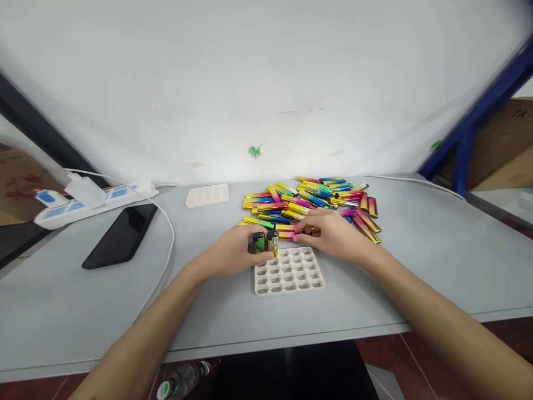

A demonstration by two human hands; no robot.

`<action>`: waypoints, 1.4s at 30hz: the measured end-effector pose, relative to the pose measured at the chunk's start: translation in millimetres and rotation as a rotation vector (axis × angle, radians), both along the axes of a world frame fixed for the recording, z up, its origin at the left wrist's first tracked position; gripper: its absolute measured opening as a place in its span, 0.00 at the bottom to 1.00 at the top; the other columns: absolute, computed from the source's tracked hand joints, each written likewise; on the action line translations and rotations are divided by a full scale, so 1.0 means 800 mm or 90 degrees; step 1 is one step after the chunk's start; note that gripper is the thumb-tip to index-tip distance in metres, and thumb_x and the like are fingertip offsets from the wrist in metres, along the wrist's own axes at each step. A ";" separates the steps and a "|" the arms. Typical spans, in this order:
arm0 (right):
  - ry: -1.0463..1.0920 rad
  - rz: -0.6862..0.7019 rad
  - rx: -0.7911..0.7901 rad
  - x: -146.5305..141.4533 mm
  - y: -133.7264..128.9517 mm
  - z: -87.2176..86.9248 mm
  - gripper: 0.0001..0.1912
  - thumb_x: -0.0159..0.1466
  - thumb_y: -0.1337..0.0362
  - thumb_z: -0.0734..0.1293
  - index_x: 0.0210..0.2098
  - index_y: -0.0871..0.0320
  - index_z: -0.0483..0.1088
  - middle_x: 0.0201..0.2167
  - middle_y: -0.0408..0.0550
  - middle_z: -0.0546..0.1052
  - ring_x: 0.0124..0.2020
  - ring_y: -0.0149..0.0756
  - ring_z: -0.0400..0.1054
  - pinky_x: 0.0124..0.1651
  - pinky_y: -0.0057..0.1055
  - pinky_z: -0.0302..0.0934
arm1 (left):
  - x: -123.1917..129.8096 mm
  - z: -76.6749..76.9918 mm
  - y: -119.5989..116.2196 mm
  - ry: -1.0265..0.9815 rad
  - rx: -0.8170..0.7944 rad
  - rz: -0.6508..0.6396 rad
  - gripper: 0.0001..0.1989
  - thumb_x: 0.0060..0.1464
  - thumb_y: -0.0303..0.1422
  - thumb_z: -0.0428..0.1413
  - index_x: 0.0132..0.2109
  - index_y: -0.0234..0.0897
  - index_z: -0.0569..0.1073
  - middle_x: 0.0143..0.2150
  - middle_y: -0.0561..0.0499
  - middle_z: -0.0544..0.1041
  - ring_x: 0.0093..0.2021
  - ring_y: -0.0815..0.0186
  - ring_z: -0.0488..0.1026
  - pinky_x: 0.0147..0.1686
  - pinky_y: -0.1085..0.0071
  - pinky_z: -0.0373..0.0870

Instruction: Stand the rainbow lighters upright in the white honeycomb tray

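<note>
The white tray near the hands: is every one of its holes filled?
No, most holes in the white tray in front of the person are visibly empty.

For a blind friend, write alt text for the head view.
Left hand holds two upright lighters by a white tray; right hand touches a shiny, multicolored pile of them on a gray table.

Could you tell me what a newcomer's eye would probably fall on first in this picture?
Probably the heap of shiny, rainbow-coloured cases against the white wall. Next, perhaps, the two upright ones, green and silvery-gold, in the left hand, above the pale grid tray.
</note>
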State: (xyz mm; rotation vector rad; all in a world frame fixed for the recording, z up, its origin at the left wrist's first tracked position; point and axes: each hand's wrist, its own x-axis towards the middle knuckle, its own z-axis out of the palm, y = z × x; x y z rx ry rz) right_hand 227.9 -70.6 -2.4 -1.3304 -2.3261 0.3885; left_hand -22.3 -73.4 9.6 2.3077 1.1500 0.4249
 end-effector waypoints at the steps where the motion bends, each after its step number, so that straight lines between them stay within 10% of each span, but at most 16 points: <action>1: -0.010 -0.006 -0.007 0.000 0.000 0.001 0.11 0.63 0.54 0.67 0.38 0.53 0.78 0.38 0.46 0.79 0.43 0.41 0.69 0.40 0.35 0.62 | 0.001 0.000 0.000 0.001 0.002 0.002 0.10 0.53 0.40 0.58 0.33 0.38 0.69 0.29 0.57 0.70 0.29 0.70 0.62 0.29 0.72 0.59; 23: -0.077 -0.006 0.023 -0.001 -0.008 0.003 0.08 0.63 0.60 0.66 0.38 0.55 0.74 0.36 0.47 0.75 0.34 0.37 0.69 0.33 0.31 0.56 | 0.007 -0.007 -0.003 0.021 0.012 0.041 0.11 0.52 0.42 0.58 0.37 0.39 0.72 0.33 0.54 0.75 0.32 0.66 0.69 0.31 0.70 0.65; 31: 0.191 -0.071 0.081 -0.003 -0.007 0.016 0.14 0.66 0.53 0.65 0.32 0.57 0.72 0.32 0.46 0.73 0.33 0.35 0.66 0.36 0.32 0.59 | 0.006 -0.008 -0.002 0.021 0.004 0.035 0.12 0.53 0.43 0.58 0.37 0.39 0.72 0.35 0.53 0.76 0.34 0.64 0.70 0.34 0.68 0.66; 42: 0.655 -0.051 -0.272 -0.006 -0.004 0.014 0.17 0.64 0.44 0.62 0.37 0.50 0.59 0.25 0.36 0.66 0.21 0.29 0.61 0.22 0.26 0.58 | 0.006 -0.018 0.002 0.054 0.089 0.075 0.17 0.53 0.49 0.57 0.35 0.39 0.71 0.29 0.52 0.73 0.29 0.64 0.67 0.30 0.68 0.62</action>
